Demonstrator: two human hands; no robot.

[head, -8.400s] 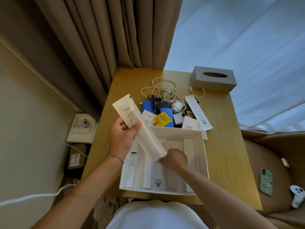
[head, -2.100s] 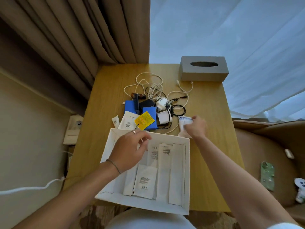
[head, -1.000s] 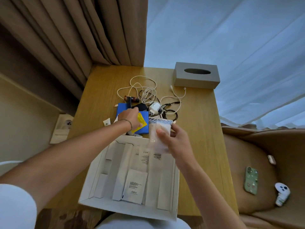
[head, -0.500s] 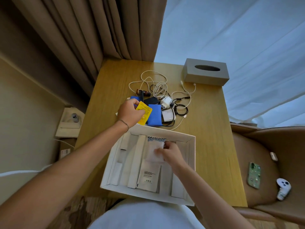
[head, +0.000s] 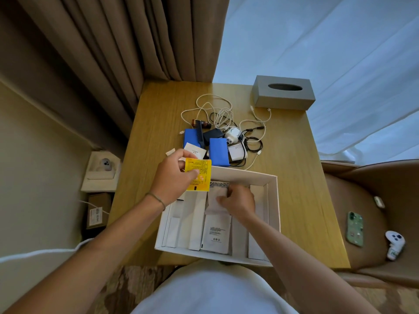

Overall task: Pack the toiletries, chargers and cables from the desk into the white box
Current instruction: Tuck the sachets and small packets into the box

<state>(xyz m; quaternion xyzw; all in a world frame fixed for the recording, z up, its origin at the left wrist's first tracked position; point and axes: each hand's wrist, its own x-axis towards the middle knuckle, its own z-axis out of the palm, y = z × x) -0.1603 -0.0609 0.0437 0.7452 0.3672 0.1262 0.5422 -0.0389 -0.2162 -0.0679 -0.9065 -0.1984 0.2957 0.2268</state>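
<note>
The white box (head: 273, 214) sits at the desk's near edge, holding several white tubes and sachets laid side by side. My left hand (head: 173, 175) holds a yellow sachet (head: 200, 175) just above the box's far left corner. My right hand (head: 239, 201) is inside the box, fingers pressed on a pale pouch (head: 215, 198) with a striped top. Behind the box lie two blue boxes (head: 218, 151), a white sachet (head: 195, 150), a black comb (head: 199, 134), a white charger (head: 237, 150), a white plug (head: 233, 133), white cables (head: 215, 109) and black cables (head: 254, 142).
A grey tissue box (head: 283, 92) stands at the desk's far right corner. Brown curtains hang behind the desk on the left, a white sheer on the right. A brown chair (head: 362, 200) to the right carries a green phone (head: 354, 228) and a white controller (head: 395, 243).
My left hand lifted the yellow sachet off the blue box and brought it towards the white box. My right hand carried the pale pouch from the desk into the box and stays on it.
</note>
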